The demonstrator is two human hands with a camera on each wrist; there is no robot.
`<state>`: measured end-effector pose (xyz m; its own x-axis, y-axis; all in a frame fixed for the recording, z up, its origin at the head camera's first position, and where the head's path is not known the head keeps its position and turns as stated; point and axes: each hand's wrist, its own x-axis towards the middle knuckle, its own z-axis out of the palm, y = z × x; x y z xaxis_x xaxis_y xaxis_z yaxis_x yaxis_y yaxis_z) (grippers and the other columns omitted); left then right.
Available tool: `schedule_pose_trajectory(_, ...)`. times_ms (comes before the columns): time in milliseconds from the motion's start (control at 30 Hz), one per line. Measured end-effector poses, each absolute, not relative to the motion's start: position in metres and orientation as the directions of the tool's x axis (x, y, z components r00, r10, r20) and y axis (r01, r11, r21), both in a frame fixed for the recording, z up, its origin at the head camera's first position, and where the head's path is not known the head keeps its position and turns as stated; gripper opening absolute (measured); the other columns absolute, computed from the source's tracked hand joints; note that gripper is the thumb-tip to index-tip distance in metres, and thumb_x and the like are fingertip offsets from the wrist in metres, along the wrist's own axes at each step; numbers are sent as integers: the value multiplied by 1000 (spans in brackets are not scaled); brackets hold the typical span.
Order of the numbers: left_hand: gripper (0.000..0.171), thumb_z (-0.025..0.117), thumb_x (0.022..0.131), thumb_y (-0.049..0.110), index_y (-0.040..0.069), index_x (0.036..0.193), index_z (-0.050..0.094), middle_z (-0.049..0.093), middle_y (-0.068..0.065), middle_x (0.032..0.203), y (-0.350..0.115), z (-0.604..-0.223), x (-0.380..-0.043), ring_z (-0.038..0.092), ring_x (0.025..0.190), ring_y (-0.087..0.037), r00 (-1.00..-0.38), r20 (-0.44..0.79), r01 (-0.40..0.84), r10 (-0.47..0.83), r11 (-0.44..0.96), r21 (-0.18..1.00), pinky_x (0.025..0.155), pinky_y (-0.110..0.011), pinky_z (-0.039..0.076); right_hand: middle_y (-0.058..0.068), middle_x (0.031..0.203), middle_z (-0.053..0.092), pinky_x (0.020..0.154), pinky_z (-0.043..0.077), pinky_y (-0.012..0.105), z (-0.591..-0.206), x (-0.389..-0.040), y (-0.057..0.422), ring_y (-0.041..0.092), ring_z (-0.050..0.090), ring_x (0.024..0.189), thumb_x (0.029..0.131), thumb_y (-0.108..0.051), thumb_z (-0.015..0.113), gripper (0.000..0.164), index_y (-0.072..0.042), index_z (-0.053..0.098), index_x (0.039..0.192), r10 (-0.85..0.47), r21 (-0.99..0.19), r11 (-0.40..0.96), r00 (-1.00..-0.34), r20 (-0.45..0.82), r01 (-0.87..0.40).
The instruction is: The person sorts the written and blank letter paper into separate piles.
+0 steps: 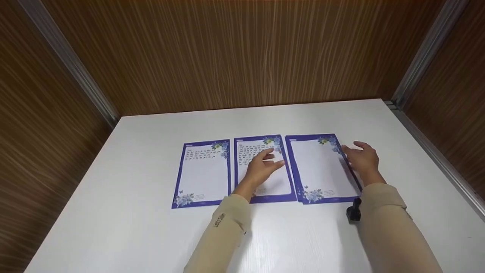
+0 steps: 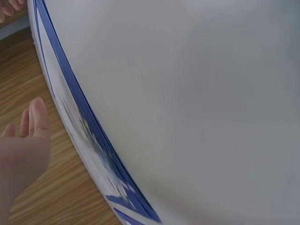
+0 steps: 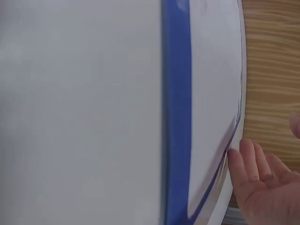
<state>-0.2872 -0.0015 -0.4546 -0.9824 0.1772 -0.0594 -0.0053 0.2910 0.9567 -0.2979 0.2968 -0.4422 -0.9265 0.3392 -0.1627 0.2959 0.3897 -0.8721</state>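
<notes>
Three places of letter paper with blue borders and printed flowers lie side by side. My left hand (image 1: 262, 167) hovers over the middle sheet (image 1: 274, 185), fingers loosely bent, thumb apart, nothing held. That sheet bears handwritten lines at its top. A stack of blank letter paper (image 1: 320, 167) lies to the right, its lower sheets peeking out at the left and bottom edges. My right hand (image 1: 363, 159) is at the stack's right edge; in the right wrist view its fingertips (image 3: 234, 157) meet that edge, the fingers nearly straight.
At far left lies another written sheet (image 1: 206, 178). A small black object (image 1: 354, 212) sits near the right sleeve, below the stack's corner. The white table (image 1: 125, 182) is enclosed by wood-grain panels (image 1: 242, 53) at the back and sides.
</notes>
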Motion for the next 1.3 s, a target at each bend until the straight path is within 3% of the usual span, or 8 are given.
schedule_pose_trajectory(233,66,70,87,34,13,143,42,49,-8,137,-27,-453,-290,47,125,-24,-979,-37,29,200,318,948,99,-32,44,26,142,40,107,33,47,-441,-297,273,41,39,129,95,-36,54,77,-2,15,151,342,-887,402,-936,-86,228)
schedule_pose_trajectory(467,70,71,87,33,11,145,39,45,-11,142,-60,-454,-297,43,129,-25,-982,-21,46,190,339,940,104,-37,39,25,146,34,108,33,46,-443,-303,250,40,35,132,94,-32,58,80,-4,11,152,331,-910,363,-940,-75,201)
schedule_pose_trajectory(733,73,73,84,32,13,146,38,45,-10,142,-93,-457,-302,42,130,-25,-994,-30,9,105,353,936,106,-40,38,26,142,40,103,39,45,-446,-307,227,39,44,125,92,-33,62,80,-2,17,150,279,-909,394,-960,-26,139)
schedule_pose_trajectory(900,74,75,83,30,11,145,38,46,-11,141,-113,-458,-305,43,129,-27,-998,-27,-6,51,367,930,105,-40,38,26,141,41,103,39,45,-449,-309,211,39,42,127,92,-30,64,79,-2,19,150,239,-912,399,-971,-2,100)
schedule_pose_trajectory(1300,77,74,84,30,12,148,34,43,-12,144,-161,-462,-301,41,130,-27,-1000,-22,-22,-6,378,926,105,-42,38,20,145,38,107,35,46,-452,-311,166,35,38,132,91,-33,64,82,-9,16,152,157,-884,447,-985,-74,138)
